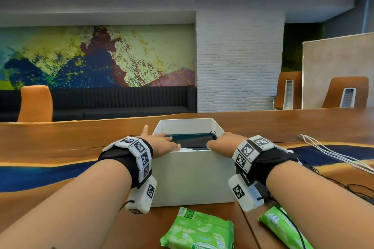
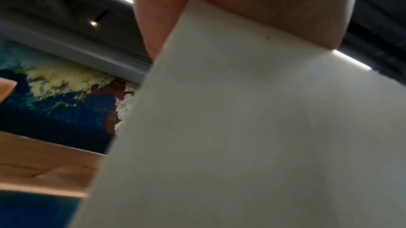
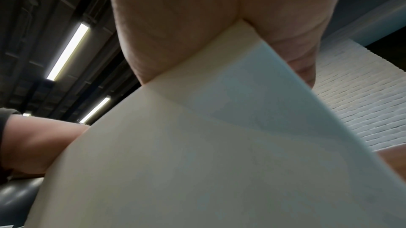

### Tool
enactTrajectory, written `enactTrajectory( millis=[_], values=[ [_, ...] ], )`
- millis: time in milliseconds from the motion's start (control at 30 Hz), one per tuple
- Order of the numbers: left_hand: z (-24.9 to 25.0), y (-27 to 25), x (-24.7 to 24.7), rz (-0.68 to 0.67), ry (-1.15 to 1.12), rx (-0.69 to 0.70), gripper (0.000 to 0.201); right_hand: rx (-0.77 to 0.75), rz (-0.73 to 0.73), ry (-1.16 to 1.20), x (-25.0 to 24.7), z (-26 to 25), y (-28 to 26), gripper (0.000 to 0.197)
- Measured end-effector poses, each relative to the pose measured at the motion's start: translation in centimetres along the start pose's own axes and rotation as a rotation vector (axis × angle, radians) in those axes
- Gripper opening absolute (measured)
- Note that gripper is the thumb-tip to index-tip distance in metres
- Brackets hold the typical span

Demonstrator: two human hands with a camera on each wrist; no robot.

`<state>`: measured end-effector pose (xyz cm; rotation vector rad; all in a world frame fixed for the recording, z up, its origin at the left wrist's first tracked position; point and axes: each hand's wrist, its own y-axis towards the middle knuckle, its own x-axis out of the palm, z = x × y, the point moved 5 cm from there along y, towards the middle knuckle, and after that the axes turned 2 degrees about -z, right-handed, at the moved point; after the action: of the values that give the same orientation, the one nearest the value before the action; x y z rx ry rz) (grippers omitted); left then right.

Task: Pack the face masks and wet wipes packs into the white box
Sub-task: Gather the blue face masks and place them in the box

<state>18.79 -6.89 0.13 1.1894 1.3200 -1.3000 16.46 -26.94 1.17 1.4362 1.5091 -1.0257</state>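
Observation:
The white box [image 1: 192,178] stands open in the middle of the wooden table [image 1: 60,137]. A dark pack of face masks [image 1: 192,139] lies at the top of the box, an ear loop showing at its right end. My left hand [image 1: 162,143] reaches over the near left corner and lays straight fingers on the pack, thumb raised outside the wall. My right hand [image 1: 222,143] reaches over the near right corner; its fingers are hidden inside the box. Both wrist views show only a palm over the box [image 2: 241,127] [image 3: 175,162]. Two green wet wipes packs [image 1: 197,230] [image 1: 283,226] lie in front of the box.
White cables [image 1: 334,153] and a black cable [image 1: 344,186] run across the table on the right. Orange chairs [image 1: 35,103] stand beyond the far edge. A blue resin strip [image 1: 30,176] crosses the tabletop on the left.

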Motion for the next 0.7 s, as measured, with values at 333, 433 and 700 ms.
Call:
enactTrajectory(
  millis=[333, 433, 700],
  values=[
    [0.4, 0.0, -0.6, -0.007, 0.051, 0.009, 0.073, 0.042, 0.006, 0.149, 0.2, 0.3, 0.0, 0.028],
    [0.9, -0.9, -0.7, -0.036, 0.066, 0.037, 0.054, 0.051, 0.015, 0.166, 0.3, 0.4, 0.3, 0.027],
    [0.2, -0.8, -0.5, -0.019, -0.100, -0.044, 0.059, 0.059, 0.041, 0.187, 0.5, 0.7, 1.1, 0.023]
  ],
)
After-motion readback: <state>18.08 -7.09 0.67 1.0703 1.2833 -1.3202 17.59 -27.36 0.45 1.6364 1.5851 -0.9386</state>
